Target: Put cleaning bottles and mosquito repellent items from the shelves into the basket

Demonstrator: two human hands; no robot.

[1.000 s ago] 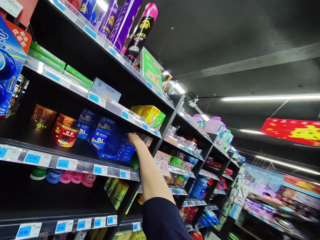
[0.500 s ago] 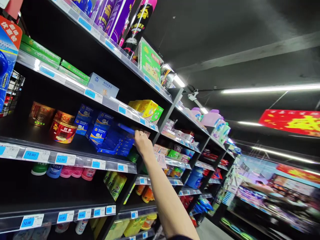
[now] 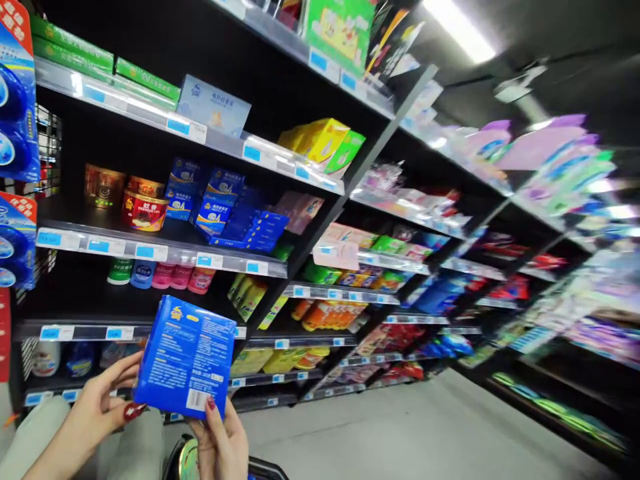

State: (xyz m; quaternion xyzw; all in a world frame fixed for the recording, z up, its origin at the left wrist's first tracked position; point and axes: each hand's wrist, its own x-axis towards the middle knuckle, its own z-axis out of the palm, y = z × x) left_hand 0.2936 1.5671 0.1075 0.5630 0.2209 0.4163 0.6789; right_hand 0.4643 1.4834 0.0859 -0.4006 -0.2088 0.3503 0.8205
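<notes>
A flat blue box [image 3: 187, 360] is held up in front of me, its back turned to me with white print and a barcode at the bottom. My left hand [image 3: 103, 403] grips the lower left edge, fingers behind and thumb at the corner. From below, my right hand [image 3: 223, 437] closes on the bottom right, thumb on the front by the barcode. More blue boxes [image 3: 215, 210] stand on the shelf ahead, in and around an opened blue display carton [image 3: 250, 230]. Beside them are red and gold tins [image 3: 145, 212].
Shelf units with price-tag rails [image 3: 150, 251] run away to the right along a grey floor [image 3: 370, 427]. Bottles [image 3: 163, 275] stand one shelf lower. Close below my hands are a round gold-topped thing [image 3: 189, 460] and a black bar [image 3: 267, 469]. Another shelf stands at the far right.
A hand at the shelf was drawing out a flat blue box. Now the box is down near me, in both hands. The view has turned lower, and the left hand has come into view.
</notes>
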